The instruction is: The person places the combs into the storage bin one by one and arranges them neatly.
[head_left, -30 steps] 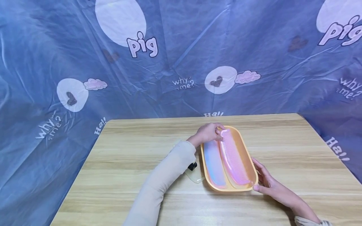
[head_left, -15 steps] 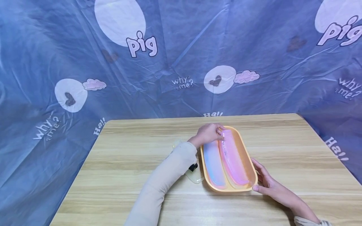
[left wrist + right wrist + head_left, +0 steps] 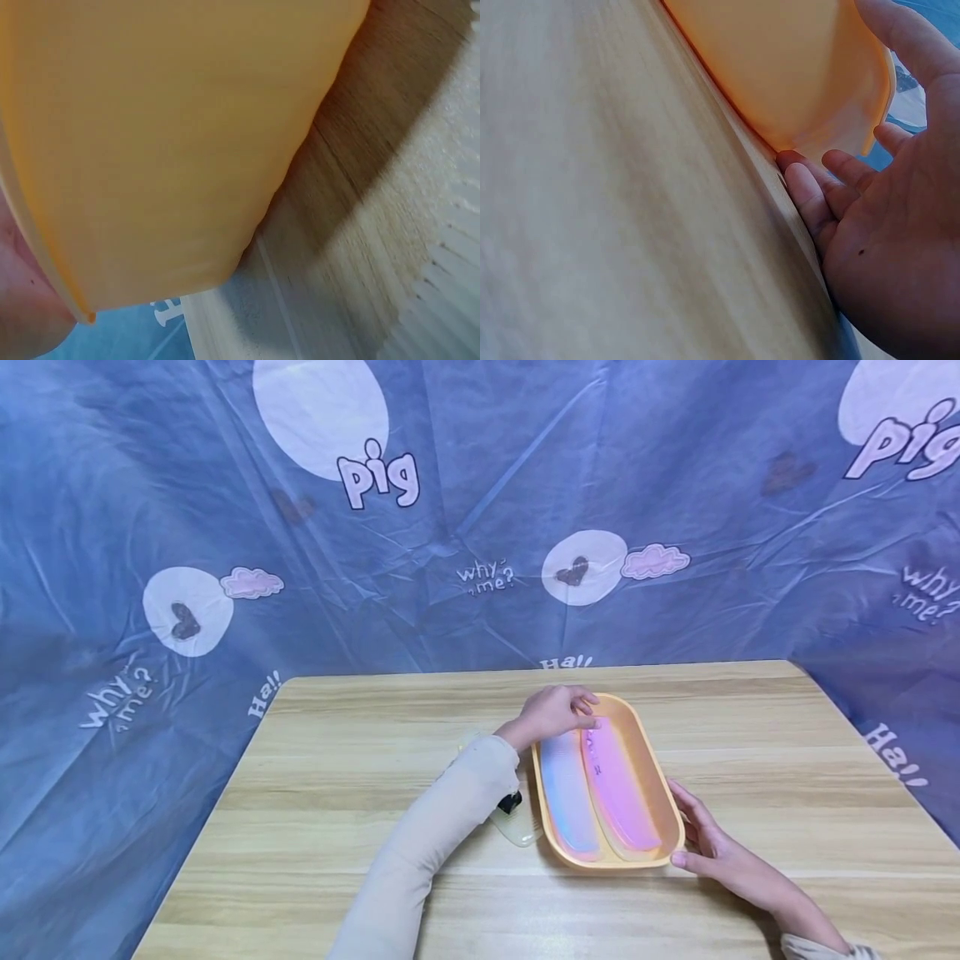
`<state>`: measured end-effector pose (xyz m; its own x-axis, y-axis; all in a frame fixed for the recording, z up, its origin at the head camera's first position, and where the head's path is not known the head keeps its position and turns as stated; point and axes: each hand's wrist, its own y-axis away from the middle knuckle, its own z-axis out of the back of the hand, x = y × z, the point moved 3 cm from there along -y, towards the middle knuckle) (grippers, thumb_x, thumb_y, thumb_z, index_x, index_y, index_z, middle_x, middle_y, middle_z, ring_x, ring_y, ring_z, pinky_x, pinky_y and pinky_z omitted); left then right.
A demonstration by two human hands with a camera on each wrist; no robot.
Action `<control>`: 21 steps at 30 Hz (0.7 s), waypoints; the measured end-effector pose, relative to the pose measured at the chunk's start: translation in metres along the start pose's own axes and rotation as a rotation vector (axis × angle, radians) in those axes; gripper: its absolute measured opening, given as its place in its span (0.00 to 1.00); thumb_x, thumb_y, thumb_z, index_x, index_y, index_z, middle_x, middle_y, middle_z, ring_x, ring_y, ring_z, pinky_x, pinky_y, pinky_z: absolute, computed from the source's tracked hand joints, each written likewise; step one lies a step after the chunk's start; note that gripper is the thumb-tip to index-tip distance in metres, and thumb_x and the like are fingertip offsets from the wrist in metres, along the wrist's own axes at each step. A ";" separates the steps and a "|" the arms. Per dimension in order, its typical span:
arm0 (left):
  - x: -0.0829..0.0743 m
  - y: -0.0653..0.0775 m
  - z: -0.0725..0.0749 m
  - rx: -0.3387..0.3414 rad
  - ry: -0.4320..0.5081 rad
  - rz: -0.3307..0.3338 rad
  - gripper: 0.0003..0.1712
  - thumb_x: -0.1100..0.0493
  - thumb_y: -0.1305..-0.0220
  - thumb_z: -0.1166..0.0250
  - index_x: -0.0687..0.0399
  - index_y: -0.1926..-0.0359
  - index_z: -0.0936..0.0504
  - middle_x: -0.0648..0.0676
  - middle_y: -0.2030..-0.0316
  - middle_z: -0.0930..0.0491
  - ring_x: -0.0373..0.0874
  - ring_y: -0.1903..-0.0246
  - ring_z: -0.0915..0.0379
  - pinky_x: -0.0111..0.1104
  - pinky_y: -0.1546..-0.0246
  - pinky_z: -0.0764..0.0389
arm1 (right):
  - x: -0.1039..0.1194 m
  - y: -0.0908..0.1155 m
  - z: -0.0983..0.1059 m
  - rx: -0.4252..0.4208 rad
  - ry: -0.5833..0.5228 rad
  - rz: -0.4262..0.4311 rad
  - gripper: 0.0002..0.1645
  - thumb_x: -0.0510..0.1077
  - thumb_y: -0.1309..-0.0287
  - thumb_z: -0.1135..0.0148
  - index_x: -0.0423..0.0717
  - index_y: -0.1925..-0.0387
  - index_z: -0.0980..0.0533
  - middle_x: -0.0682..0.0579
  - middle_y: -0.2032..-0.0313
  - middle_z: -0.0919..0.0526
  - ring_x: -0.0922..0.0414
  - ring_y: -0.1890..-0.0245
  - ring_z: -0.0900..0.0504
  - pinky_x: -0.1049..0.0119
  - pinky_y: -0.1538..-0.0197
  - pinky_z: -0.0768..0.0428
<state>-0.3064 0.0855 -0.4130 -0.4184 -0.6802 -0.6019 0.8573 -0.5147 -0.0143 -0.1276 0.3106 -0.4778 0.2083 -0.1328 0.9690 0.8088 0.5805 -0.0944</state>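
Observation:
A yellow-orange tray [image 3: 666, 793] holds a blue-and-pink comb [image 3: 568, 802] on its left side and a bright pink comb [image 3: 618, 793] to the right. The pink comb lies along the tray, with a yellowish edge showing under its near end. My left hand [image 3: 553, 712] reaches over the far left rim, its thumb at the pink comb's far end and its fingers spread a little apart from the thumb. At the near right corner, my right hand [image 3: 712, 847] holds the tray, thumb and fingers round the corner; its fingers [image 3: 844, 169] show low beside the tray wall.
A pale translucent comb [image 3: 519, 833] lies on the wooden table [image 3: 322, 793], partly hidden under the left forearm. A small black object [image 3: 510, 802] shows at the left sleeve. Behind the table hangs a blue printed cloth [image 3: 480, 510].
The pink comb has settled flatter into the tray, its far end slipping down from between my left thumb and fingers. The right hand and the tray have hardly moved.

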 end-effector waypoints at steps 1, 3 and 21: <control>0.000 0.001 0.001 -0.001 0.006 -0.004 0.22 0.46 0.44 0.30 0.41 0.48 0.18 0.42 0.59 0.14 0.32 0.61 0.20 0.21 0.63 0.28 | 0.000 0.000 0.000 0.000 0.000 -0.001 0.52 0.27 0.37 0.51 0.51 0.24 0.67 0.77 0.30 0.55 0.82 0.36 0.43 0.83 0.42 0.34; 0.001 0.002 0.002 -0.003 0.017 -0.009 0.22 0.46 0.44 0.29 0.41 0.48 0.19 0.42 0.59 0.14 0.32 0.61 0.21 0.21 0.63 0.29 | 0.000 0.000 0.001 0.001 0.001 0.000 0.52 0.27 0.37 0.51 0.51 0.24 0.68 0.77 0.30 0.55 0.82 0.36 0.43 0.83 0.42 0.34; 0.021 0.018 0.023 -0.072 0.167 -0.040 0.24 0.49 0.46 0.28 0.50 0.49 0.19 0.46 0.63 0.17 0.33 0.67 0.26 0.21 0.65 0.27 | -0.001 -0.003 0.002 0.003 0.018 0.016 0.52 0.26 0.37 0.51 0.51 0.24 0.67 0.75 0.30 0.55 0.82 0.36 0.44 0.84 0.42 0.36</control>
<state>-0.3066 0.0497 -0.4081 -0.4018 -0.5606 -0.7240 0.8627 -0.4968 -0.0941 -0.1313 0.3107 -0.4782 0.2310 -0.1379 0.9631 0.8039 0.5848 -0.1090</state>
